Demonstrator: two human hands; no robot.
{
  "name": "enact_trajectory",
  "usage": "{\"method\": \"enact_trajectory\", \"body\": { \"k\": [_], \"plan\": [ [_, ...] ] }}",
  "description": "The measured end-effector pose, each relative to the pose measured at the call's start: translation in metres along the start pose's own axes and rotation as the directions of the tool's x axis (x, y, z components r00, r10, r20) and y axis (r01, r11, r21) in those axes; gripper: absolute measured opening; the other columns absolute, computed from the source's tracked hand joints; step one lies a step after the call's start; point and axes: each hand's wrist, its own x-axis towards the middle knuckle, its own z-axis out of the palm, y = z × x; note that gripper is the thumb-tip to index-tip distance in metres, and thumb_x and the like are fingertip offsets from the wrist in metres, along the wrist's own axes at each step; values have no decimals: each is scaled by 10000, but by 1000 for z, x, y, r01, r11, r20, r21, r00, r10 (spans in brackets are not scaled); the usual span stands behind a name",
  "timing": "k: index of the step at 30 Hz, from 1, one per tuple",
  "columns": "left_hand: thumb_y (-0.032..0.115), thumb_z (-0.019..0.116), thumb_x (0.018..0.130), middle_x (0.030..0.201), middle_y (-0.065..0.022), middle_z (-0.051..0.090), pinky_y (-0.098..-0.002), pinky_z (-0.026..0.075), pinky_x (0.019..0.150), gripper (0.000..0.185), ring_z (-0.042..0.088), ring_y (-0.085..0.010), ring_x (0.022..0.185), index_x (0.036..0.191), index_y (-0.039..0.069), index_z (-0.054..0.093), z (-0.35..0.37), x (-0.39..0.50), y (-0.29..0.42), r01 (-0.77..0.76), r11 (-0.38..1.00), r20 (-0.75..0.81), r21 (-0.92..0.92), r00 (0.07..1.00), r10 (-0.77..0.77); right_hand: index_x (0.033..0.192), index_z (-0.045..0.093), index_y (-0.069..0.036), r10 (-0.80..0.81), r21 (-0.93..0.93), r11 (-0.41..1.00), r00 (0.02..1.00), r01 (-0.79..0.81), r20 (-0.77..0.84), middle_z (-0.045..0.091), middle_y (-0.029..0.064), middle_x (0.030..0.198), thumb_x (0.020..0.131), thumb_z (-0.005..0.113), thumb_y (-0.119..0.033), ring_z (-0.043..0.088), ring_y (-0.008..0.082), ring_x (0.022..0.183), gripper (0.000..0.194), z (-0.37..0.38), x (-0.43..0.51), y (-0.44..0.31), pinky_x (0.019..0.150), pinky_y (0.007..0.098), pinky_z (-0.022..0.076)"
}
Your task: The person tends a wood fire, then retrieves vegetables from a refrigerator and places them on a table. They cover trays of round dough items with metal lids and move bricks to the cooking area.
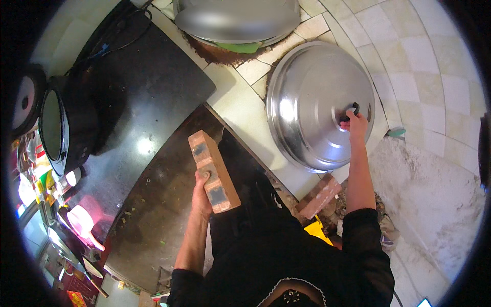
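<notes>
My left hand [203, 192] grips a reddish brick [219, 172] with dark patches on its face, held out over the brown floor. My right hand [355, 124] is closed on the black handle [356, 109] of a large round metal lid [307, 96]. That lid lies over a spot on the tiled stove top, close to the tiled wall. What is under it is hidden. A second large metal lid [238, 23] sits at the top of the view, with a piece of green leaf [241, 47] showing below its rim.
Another brick [320, 195] lies at the stove's near edge, above a yellow object [318, 231]. On the left, a dark counter [165, 69] holds an open black cooker [61, 126] and a pink pan [80, 220]. A green item [396, 132] lies by the wall.
</notes>
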Motion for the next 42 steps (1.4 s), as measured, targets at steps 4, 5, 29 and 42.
{"method": "enact_trajectory", "body": {
  "k": [4,5,29,42],
  "plan": [
    [397,604,838,1136,-129,597,-427,513,858,582,615,-270,997,1300,86,434,0,1,0,16,1000,35,-27,999,-15,805,587,42,-4,-11,1000,1000,4,15,619,131,680,790,663,-143,623,205,456,200,0,-2,-2,405,304,537],
    [396,601,841,1135,-128,599,-425,515,854,575,616,-269,997,1297,86,437,0,0,1,20,999,34,-28,999,-19,805,588,43,0,-15,1000,1000,0,24,620,131,683,790,661,-143,623,205,457,201,1,-2,-2,404,305,537],
    [135,635,741,1212,-129,489,-414,486,892,769,523,-259,1087,1422,144,276,129,-7,48,-234,892,337,387,936,100,871,497,69,12,49,999,1000,-11,-11,600,169,695,812,604,-139,626,226,483,241,11,-15,-4,410,347,543],
    [293,796,567,1214,-203,437,-437,411,954,1031,483,-335,1119,1429,133,253,359,62,7,-721,-196,736,665,585,341,929,480,52,-181,-238,961,971,140,-158,620,179,657,829,563,-129,625,247,471,223,27,-2,24,424,367,529]
  ]
}}
